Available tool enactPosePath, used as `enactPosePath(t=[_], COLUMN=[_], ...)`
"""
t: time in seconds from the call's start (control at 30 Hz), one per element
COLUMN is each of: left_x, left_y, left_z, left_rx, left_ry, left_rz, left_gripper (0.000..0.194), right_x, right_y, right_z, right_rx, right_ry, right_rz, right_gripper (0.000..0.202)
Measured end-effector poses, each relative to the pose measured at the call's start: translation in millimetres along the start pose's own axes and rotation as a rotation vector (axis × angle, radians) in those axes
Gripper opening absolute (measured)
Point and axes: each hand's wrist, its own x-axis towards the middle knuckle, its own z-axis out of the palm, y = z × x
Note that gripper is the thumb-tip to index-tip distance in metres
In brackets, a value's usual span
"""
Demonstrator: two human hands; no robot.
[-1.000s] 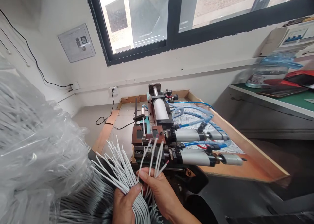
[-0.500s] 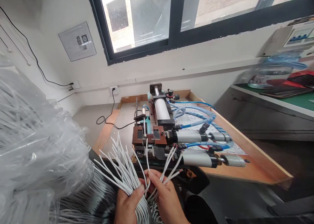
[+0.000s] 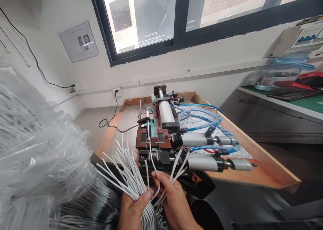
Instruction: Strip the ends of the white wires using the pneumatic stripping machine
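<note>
My left hand is closed around a thick bundle of white cables, whose free ends fan out up and to the left. Pinched in my right hand is a single white cable; its tip reaches the brown jaws of a pneumatic machine. Several more white cables, with reddish ends, pass through the same hand and point up to the right. One cable stands upright between my hands, close to the left thumb.
Silver cylinders and blue hoses of the machine lie within a wooden-edged tray. Plastic-wrapped cables are piled at the left. A green-topped shelf holds a plastic jug.
My right hand has shifted slightly up and right, and its pinched cable now reaches higher, to the machine's jaws. The cables with reddish ends have moved slightly with it.
</note>
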Motion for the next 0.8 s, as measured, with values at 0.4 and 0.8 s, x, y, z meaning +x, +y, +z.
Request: enactPosePath(t=[0.4, 0.8], left_x=[1, 9], left_y=[2, 11], left_z=[-5.1, -8.6], left_rx=[-0.05, -0.192], left_ry=[0.024, 0.055], left_rz=[-0.033, -0.147], left_gripper=[0.014, 0.018], right_x=[1, 5], right_y=[-2, -1], right_z=[1, 0], right_rx=[-0.171, -0.116], right_ry=[-0.392, -0.019], right_rz=[0.091, -0.111], right_gripper=[0.026, 0.021])
